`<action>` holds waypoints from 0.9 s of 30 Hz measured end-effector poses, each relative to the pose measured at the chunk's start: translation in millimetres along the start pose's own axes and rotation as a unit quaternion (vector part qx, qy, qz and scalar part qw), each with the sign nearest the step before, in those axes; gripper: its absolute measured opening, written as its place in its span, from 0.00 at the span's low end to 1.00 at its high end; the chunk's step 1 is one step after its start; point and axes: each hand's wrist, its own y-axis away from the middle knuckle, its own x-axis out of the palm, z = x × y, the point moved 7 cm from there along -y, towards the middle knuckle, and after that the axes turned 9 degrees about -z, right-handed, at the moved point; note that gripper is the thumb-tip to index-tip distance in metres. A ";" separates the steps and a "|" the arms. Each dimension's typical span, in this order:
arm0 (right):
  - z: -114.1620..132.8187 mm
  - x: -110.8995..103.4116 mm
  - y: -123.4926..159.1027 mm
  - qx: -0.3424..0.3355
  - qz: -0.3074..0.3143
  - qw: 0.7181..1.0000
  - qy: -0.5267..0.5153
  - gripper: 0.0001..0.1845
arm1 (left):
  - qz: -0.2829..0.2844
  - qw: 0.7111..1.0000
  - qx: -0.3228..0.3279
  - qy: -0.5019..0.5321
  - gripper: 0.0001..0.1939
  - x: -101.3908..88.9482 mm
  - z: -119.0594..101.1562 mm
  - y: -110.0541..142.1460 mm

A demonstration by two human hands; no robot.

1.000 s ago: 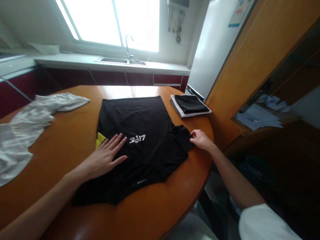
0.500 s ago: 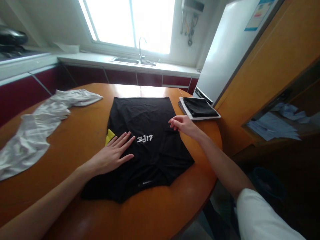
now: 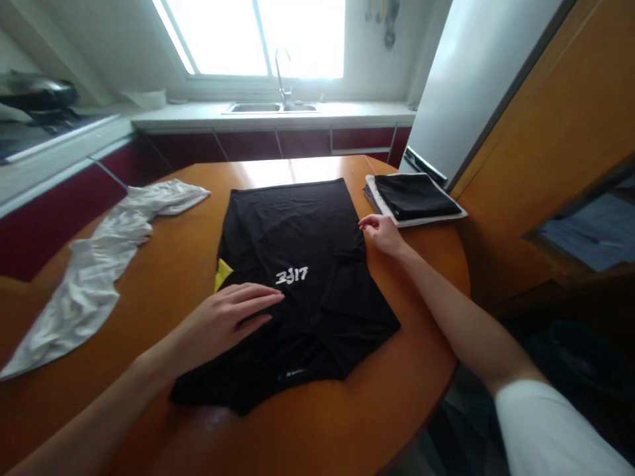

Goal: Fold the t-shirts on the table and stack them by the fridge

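A black T-shirt (image 3: pixel 297 225) with white lettering lies spread on the wooden table, its neckline toward me. Its right sleeve is turned in over the body, and a yellow patch (image 3: pixel 223 273) shows at its left side. Over the left part of the shirt is my left hand (image 3: pixel 243 311), fingers stretched out and holding nothing; whether it touches the cloth is unclear. At the shirt's right side edge, my right hand (image 3: pixel 380 231) has its thumb and fingertips pinched together on the fabric.
A crumpled white garment (image 3: pixel 106 258) lies along the table's left side. Folded clothes (image 3: pixel 417 198), black on top of white, are stacked at the far right. Beyond the table (image 3: pixel 173 317) are a counter with a sink (image 3: pixel 255 108) and, on the right, a fridge (image 3: pixel 476 79).
My right hand let go of the right sleeve, which now lies folded inward, and moved to the shirt's side edge. My left hand lifted slightly and shifted right. The view also shifted.
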 end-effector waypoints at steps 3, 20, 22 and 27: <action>2.1 7.0 2.7 -0.031 0.014 0.999 0.016 0.14 | 0.022 1.000 -0.001 0.000 0.17 -10.5 -19.9 -18.8; 49.8 26.4 40.9 -0.119 0.050 0.990 0.053 0.12 | -0.067 0.963 -0.258 -0.051 0.16 20.6 31.7 2.3; 51.0 27.5 42.9 -0.118 0.051 0.990 0.054 0.11 | -0.056 0.961 -0.256 -0.085 0.15 24.1 24.5 0.1; 49.6 29.0 44.3 -0.119 0.053 0.989 0.062 0.11 | -0.028 0.962 -0.255 -0.092 0.14 27.9 24.9 2.4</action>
